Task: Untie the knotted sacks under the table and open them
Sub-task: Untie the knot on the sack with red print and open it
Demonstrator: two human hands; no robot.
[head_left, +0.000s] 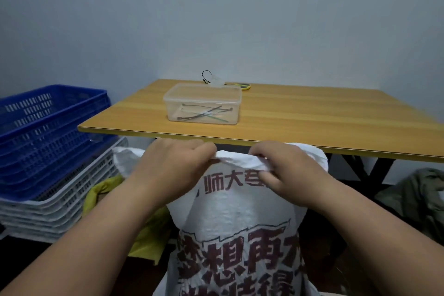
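Item: white woven sack (236, 223), red printed characters, standing on the floor just in front of the tabletop's (300, 113) near edge, between your arms.
Hands: your left hand (175, 163) and right hand (286, 170) both have fingers curled round the sack's bunched top rim, near each other, spreading the fabric.
Progress, as judged: no knot shows at this mouth, so the untying looks done; the mouth is not yet wide open.
Remaining: a second white sack (125, 158) behind your left forearm, state unclear.
On the tabletop, centre: clear plastic box (204, 103) holding cable ties.
Left: stacked blue crates (48, 127).
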